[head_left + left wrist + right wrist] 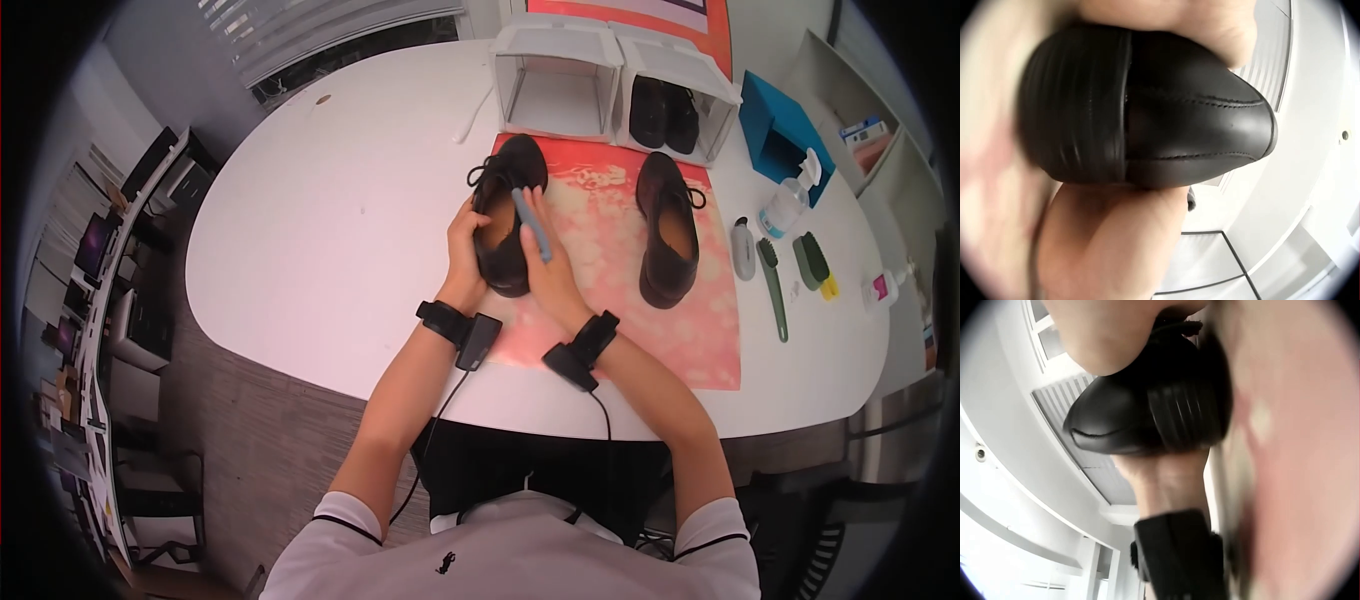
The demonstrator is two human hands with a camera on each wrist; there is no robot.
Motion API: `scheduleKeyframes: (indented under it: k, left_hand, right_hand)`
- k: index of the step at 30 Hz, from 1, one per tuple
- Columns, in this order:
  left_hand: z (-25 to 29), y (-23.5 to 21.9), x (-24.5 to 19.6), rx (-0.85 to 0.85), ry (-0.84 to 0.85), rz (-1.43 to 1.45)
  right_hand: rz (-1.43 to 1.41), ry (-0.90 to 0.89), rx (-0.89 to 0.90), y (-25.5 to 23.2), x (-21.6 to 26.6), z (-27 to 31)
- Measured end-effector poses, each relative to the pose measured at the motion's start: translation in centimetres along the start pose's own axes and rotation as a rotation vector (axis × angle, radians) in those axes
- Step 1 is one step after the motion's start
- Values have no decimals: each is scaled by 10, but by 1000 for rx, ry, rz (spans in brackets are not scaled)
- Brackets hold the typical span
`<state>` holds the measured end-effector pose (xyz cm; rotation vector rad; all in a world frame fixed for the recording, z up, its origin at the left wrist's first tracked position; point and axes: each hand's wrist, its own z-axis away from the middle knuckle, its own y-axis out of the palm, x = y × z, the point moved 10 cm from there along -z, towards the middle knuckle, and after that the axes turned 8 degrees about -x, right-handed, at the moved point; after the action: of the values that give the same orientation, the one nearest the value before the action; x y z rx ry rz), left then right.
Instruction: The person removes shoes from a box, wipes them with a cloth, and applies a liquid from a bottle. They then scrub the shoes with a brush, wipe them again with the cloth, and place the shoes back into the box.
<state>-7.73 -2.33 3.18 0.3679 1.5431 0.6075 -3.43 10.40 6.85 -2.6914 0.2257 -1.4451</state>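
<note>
A black lace-up shoe with a tan insole sits toe-away at the left edge of the red-and-pink mat. My left hand grips its left side, thumb over the opening's rim. On the right side, my right hand holds a grey-blue strip, like a folded cloth, between thumb and fingers against the shoe. The left wrist view shows the stitched heel between both hands. From the right wrist, the heel appears beside the palm. A matching shoe stands farther right on the mat.
Two clear-fronted boxes stand behind the mat: one box is empty, the other holds black shoes. Rightward are a spray bottle, a green long-handled brush, a green block brush, a grey oval item and a blue bin.
</note>
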Motion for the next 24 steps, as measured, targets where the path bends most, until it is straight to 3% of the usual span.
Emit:
scheduleKeyframes:
  k: [3, 5, 9, 11, 17, 21, 24]
  left_hand:
    - [-11, -25, 21, -55, -184, 211]
    - [-8, -21, 16, -33, -200, 218]
    - [-8, -29, 29, 59, -329, 243]
    - [3, -16, 29, 152, -461, 286]
    - [6, -8, 5, -60, -335, 78]
    - [5, -6, 11, 6, -304, -87]
    - [13, 10, 19, 243, -400, 25]
  right_hand:
    - [161, -233, 104, 12, 43, 20]
    - [271, -419, 184, 23, 65, 27]
    - [373, -561, 309, 36, 77, 34]
    - [506, -586, 330, 37, 75, 35]
    - [409, -513, 141, 21, 69, 24]
    - [308, -475, 39, 6, 63, 19]
    - [283, -418, -69, -11, 60, 8]
